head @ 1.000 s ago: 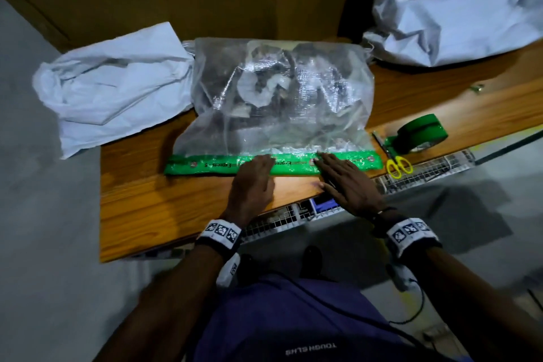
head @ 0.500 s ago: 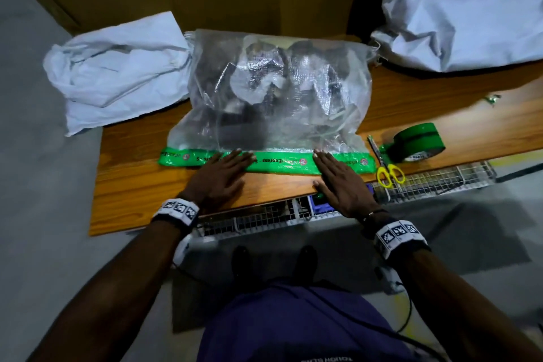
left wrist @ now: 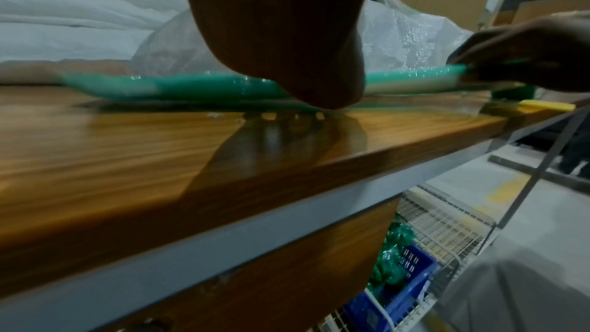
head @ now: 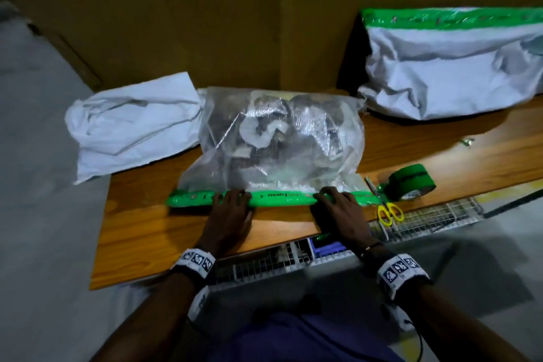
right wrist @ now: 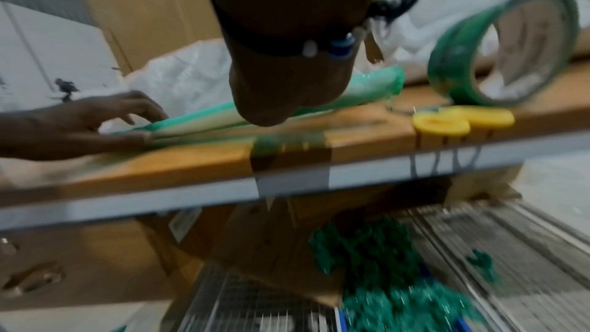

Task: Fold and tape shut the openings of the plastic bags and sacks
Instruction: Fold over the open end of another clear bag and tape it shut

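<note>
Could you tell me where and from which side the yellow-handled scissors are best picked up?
Take the scissors by the yellow handle loops, coming from the near table edge. The loops lie at that edge, even overhanging it in the right wrist view, while the blades point away, between the taped bag and the tape roll. The right hand is nearest.

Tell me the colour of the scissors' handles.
Yellow. The scissors' handles show best in the head view, beside the tape roll.
</note>
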Demonstrator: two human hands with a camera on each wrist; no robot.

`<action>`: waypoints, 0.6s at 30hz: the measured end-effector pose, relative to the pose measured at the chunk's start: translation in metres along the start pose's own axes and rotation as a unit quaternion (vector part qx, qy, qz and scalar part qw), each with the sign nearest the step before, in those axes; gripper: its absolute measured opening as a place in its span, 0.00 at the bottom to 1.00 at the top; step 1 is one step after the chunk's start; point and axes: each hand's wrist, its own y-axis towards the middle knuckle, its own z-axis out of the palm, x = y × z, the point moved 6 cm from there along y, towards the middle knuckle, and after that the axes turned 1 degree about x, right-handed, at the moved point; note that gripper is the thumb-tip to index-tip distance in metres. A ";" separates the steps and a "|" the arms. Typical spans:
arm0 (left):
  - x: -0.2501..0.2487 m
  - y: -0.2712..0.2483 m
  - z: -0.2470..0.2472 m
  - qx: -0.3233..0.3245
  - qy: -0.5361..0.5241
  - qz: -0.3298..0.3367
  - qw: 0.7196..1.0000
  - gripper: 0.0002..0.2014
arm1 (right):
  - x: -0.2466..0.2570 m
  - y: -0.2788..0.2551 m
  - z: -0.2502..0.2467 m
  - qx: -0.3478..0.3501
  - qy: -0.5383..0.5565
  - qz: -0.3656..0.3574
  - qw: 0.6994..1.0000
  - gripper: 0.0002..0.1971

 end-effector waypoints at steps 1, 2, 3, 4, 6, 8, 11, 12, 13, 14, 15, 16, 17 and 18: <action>0.000 0.000 -0.002 -0.013 0.008 0.006 1.000 0.19 | 0.001 0.004 -0.008 -0.009 -0.008 -0.001 1.000 0.19; 0.002 0.002 -0.005 -0.029 0.017 0.012 0.999 0.19 | 0.002 0.009 -0.016 -0.017 -0.018 -0.004 1.000 0.20; 0.004 0.005 -0.011 -0.053 0.024 0.013 0.998 0.20 | 0.001 0.014 -0.024 -0.031 -0.033 -0.008 0.999 0.20; 0.007 0.011 -0.018 -0.082 0.026 0.012 0.996 0.22 | 0.001 0.020 -0.035 -0.053 -0.052 -0.006 0.997 0.20; 0.012 0.029 -0.040 -0.148 0.016 0.002 0.989 0.23 | 0.001 0.034 -0.064 -0.109 -0.091 0.018 0.990 0.19; 0.013 0.051 -0.075 -0.215 -0.008 -0.004 0.976 0.20 | 0.006 0.053 -0.099 -0.153 -0.127 0.036 0.979 0.20; 0.009 0.086 -0.134 -0.282 -0.015 0.004 0.959 0.16 | 0.004 0.091 -0.150 -0.195 -0.164 0.046 0.966 0.18; 0.008 0.100 -0.152 -0.292 -0.012 0.004 0.956 0.16 | 0.001 0.104 -0.166 -0.211 -0.161 0.047 0.963 0.18; 0.009 0.115 -0.169 -0.300 -0.009 0.005 0.954 0.16 | -0.001 0.118 -0.183 -0.227 -0.150 0.046 0.961 0.17; 0.009 0.129 -0.186 -0.311 -0.006 0.006 0.950 0.16 | -0.003 0.131 -0.199 -0.246 -0.137 0.043 0.958 0.18; 0.010 0.143 -0.203 -0.326 -0.001 0.008 0.945 0.16 | -0.006 0.146 -0.215 -0.268 -0.128 0.040 0.954 0.18; 0.010 0.158 -0.219 -0.341 0.001 0.011 0.940 0.16 | -0.011 0.161 -0.229 -0.287 -0.124 0.040 0.949 0.18; 0.011 0.172 -0.236 -0.355 0.000 0.013 0.935 0.16 | -0.017 0.177 -0.242 -0.297 -0.125 0.046 0.946 0.18; 0.012 0.187 -0.251 -0.367 -0.005 0.017 0.930 0.16 | -0.024 0.193 -0.253 -0.298 -0.123 0.056 0.945 0.17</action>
